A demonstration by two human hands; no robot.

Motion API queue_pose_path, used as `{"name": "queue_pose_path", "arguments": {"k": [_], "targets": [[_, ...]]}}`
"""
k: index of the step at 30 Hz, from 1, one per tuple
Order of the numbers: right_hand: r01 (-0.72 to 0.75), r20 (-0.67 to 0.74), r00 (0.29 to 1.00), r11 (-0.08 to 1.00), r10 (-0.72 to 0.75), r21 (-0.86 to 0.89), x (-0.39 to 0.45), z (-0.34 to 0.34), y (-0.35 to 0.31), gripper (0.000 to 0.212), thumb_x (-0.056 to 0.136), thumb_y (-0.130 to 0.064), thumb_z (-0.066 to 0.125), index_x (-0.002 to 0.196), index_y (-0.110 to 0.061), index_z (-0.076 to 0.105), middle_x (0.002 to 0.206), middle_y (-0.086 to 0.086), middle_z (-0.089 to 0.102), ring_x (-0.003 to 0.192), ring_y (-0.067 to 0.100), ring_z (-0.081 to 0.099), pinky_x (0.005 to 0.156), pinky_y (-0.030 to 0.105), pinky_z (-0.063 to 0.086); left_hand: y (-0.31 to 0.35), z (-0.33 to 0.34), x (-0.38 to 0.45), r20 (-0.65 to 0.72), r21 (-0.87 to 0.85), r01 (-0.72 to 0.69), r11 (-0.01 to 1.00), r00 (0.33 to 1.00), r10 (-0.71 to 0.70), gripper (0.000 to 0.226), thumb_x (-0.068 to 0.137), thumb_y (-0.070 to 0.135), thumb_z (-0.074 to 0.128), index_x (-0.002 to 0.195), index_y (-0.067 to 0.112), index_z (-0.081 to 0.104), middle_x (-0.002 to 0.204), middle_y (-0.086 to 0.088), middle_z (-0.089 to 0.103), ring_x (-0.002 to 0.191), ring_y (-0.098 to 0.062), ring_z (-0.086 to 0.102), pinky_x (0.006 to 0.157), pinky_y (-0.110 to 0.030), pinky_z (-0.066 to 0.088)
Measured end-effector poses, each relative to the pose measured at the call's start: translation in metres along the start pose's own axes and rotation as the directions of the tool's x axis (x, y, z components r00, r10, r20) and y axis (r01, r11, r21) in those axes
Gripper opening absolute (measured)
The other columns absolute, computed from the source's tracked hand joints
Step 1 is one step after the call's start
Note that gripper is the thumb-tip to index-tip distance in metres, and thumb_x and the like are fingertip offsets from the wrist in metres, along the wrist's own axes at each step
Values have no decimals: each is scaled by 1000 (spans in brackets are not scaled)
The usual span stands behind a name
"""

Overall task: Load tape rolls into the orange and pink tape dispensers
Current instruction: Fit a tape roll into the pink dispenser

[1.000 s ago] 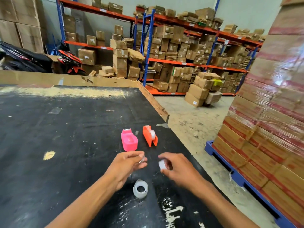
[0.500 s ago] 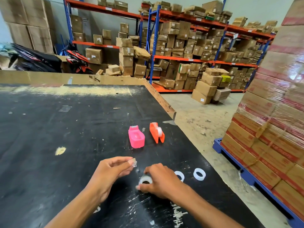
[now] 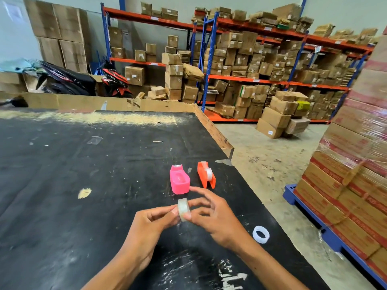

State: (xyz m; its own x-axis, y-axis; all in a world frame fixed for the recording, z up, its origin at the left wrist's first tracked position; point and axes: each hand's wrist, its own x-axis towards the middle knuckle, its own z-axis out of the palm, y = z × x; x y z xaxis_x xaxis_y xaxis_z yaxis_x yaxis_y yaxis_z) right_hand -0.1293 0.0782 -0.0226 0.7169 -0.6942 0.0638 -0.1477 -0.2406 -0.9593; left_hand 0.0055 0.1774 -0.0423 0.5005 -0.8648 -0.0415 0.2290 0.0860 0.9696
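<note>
A clear tape roll (image 3: 183,208) is held upright on its edge between both hands, just above the black table (image 3: 62,185). My left hand (image 3: 150,227) pinches it from the left and my right hand (image 3: 217,220) grips it from the right. Just beyond the hands lies the pink dispenser (image 3: 179,182), its well empty. To its right stands the orange dispenser (image 3: 206,174) with a tape roll seated in it. A white empty core ring (image 3: 261,234) lies flat on the table to the right of my right wrist.
The table's right edge runs diagonally close to the ring, with concrete floor (image 3: 272,164) below. A wrapped pallet of cartons (image 3: 356,185) stands at the right. A cardboard wall (image 3: 104,103) borders the table's far side; racks of boxes (image 3: 251,70) fill the background.
My right hand has lifted the tape roll off the table and both hands now hold it closer to the pink dispenser. The camera has tilted, and one of the two white rings is now out of sight.
</note>
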Motion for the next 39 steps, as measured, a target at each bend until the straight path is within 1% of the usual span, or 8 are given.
{"name": "queue_pose_path", "arguments": {"k": [5,10,15,20,26,31,37,39], "targets": [[58,-75,996,997,-54,50,0,-10,5,50,75,0,75,117,-21,58,101,1,71,84,6,68,76,20,55,1,21,5,16,52,-52,997,999,51,21,89,8,59,94,8,79,98,-7,79,101,-19,72,97,-34,51],[122,-137,985,988,-109,91,9,-26,11,33,72,-2,78,102,-11,69,100,5,75,91,13,71,78,21,57,14,43,12,21,73,-64,995,998,63,34,93,4,46,87,7,80,96,-5,80,98,-13,72,97,-34,50],[215,-127,972,968,-200,127,15,-39,13,37,76,2,74,87,-33,71,81,-30,73,91,-8,67,75,7,51,17,60,20,15,130,-90,987,996,88,34,93,3,47,87,7,80,99,-3,79,103,-14,70,101,-35,49],[260,-90,964,954,-249,147,21,-47,26,30,80,0,70,94,-26,74,89,-41,68,106,-10,60,85,6,48,10,72,27,-54,182,-64,981,996,75,29,91,6,52,82,8,80,97,-2,79,103,-16,70,104,-39,48],[273,-69,962,932,-264,238,28,-57,34,30,79,0,71,95,-25,75,100,-26,73,110,1,63,88,12,51,9,81,30,-84,216,-41,976,995,60,23,90,17,58,86,11,80,99,-2,79,106,-16,68,104,-36,48],[266,-8,963,946,-269,186,37,-68,29,33,77,-6,75,96,-33,73,106,-18,72,107,2,65,91,19,52,12,87,29,-113,33,-58,998,992,61,22,85,15,64,100,5,76,100,-11,78,99,-22,72,84,-26,58],[188,83,975,965,-205,182,54,-83,8,7,83,-14,69,87,-17,74,89,2,77,89,19,72,84,32,58,15,85,30,-135,217,-254,943,949,286,22,82,7,69,102,6,76,94,-7,80,92,-19,74,78,-18,57],[216,106,968,969,-229,123,59,-84,4,11,85,-20,67,86,-11,73,86,6,75,86,19,72,80,31,58,15,83,32,-124,290,-289,913,934,335,22,80,9,70,102,9,76,93,-3,80,91,-17,74,77,-19,57]]}}
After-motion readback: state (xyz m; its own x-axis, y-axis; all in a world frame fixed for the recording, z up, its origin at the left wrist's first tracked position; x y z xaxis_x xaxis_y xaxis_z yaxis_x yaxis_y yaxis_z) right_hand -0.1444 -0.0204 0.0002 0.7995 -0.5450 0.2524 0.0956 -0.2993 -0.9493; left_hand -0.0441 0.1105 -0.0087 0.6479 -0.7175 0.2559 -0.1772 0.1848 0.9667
